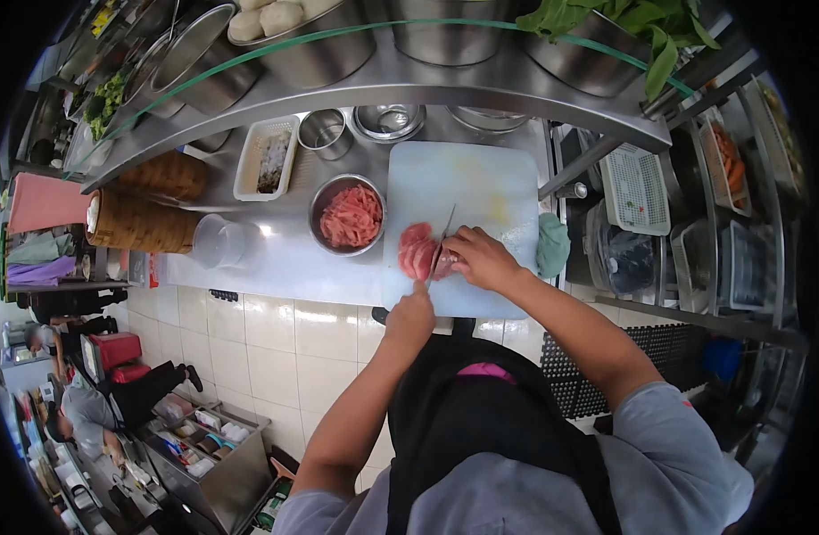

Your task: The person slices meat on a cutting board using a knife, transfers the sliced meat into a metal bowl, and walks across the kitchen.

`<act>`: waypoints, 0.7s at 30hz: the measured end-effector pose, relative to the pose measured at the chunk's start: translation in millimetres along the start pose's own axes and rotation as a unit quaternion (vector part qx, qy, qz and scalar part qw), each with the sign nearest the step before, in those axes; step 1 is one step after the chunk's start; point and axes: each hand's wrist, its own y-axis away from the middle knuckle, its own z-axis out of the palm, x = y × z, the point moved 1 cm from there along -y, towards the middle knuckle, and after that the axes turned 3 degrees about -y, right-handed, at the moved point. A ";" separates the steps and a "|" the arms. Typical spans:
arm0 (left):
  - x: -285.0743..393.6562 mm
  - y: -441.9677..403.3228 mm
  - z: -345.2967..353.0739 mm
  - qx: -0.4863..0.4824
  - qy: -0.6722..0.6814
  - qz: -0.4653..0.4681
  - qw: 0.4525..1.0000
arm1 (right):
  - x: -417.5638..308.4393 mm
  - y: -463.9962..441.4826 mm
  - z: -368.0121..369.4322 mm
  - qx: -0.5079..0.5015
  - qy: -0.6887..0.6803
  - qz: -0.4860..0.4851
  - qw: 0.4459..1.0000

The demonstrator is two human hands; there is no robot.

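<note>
My left hand [411,314] is wrapped round the handle of a knife [447,225], whose blade points away from me across the white cutting board [463,178]. On the board, sliced raw meat [416,252] lies just left of the blade. Right of the blade, my right hand [481,259] has its fingers bent and pressed on a piece of meat [445,262], which they partly hide. A metal bowl [314,214] with cut strips of raw meat [351,217] stands left of the board.
A white basket [240,183], a metal pot [325,134] and a clear container [218,242] stand left of the board. A green cloth [552,243] lies at its right edge. An overhead shelf [374,85] holds metal containers. Two people [88,419] are at the lower left.
</note>
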 end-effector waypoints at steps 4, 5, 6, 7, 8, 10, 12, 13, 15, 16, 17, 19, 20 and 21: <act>-6.1 -7.9 21.8 0.062 0.000 0.006 0.998 | 3.5 3.5 1.5 0.022 -0.002 -0.002 1.000; -7.9 4.2 24.3 0.061 0.005 0.002 0.998 | 1.9 4.8 2.1 0.028 -0.009 -0.004 1.000; -8.7 15.3 21.8 0.061 0.005 0.002 0.998 | 1.2 4.0 1.7 0.035 -0.017 -0.007 0.999; -10.9 29.9 19.1 0.025 -0.009 -0.023 0.999 | 2.7 5.0 2.5 0.035 -0.020 -0.006 0.999; -13.4 39.3 17.7 -0.011 -0.024 -0.050 0.998 | 4.0 5.4 4.0 0.038 -0.012 -0.002 0.999; -15.0 42.0 17.6 0.000 -0.032 -0.043 0.999 | 3.1 5.8 7.1 0.041 -0.007 -0.002 0.999; -14.5 39.9 16.9 0.015 -0.037 -0.031 0.999 | 2.1 6.2 6.1 0.036 0.003 -0.004 0.999; -14.8 37.8 15.6 0.026 -0.042 -0.020 0.999 | -0.4 6.9 6.7 0.038 0.003 -0.005 0.999; -13.3 33.2 8.9 0.038 -0.049 -0.009 0.998 | -9.2 8.9 11.6 0.046 0.061 0.010 0.997; -10.2 31.1 4.8 0.052 -0.061 -0.004 0.997 | -12.9 9.1 13.4 0.046 0.061 0.009 0.997; -6.8 29.2 1.3 0.065 -0.071 0.000 0.995 | -17.0 9.6 14.8 0.073 0.086 -0.018 0.993; -3.4 23.5 0.7 0.071 -0.075 -0.002 0.995 | -23.5 8.2 16.2 0.098 0.110 -0.047 0.988; -2.3 21.6 -0.2 0.076 -0.079 -0.001 0.994 | -26.5 7.0 16.9 0.066 0.088 -0.093 0.990; -1.1 20.6 -1.3 0.076 -0.079 -0.001 0.994 | -27.8 6.4 17.6 0.035 0.066 -0.138 0.988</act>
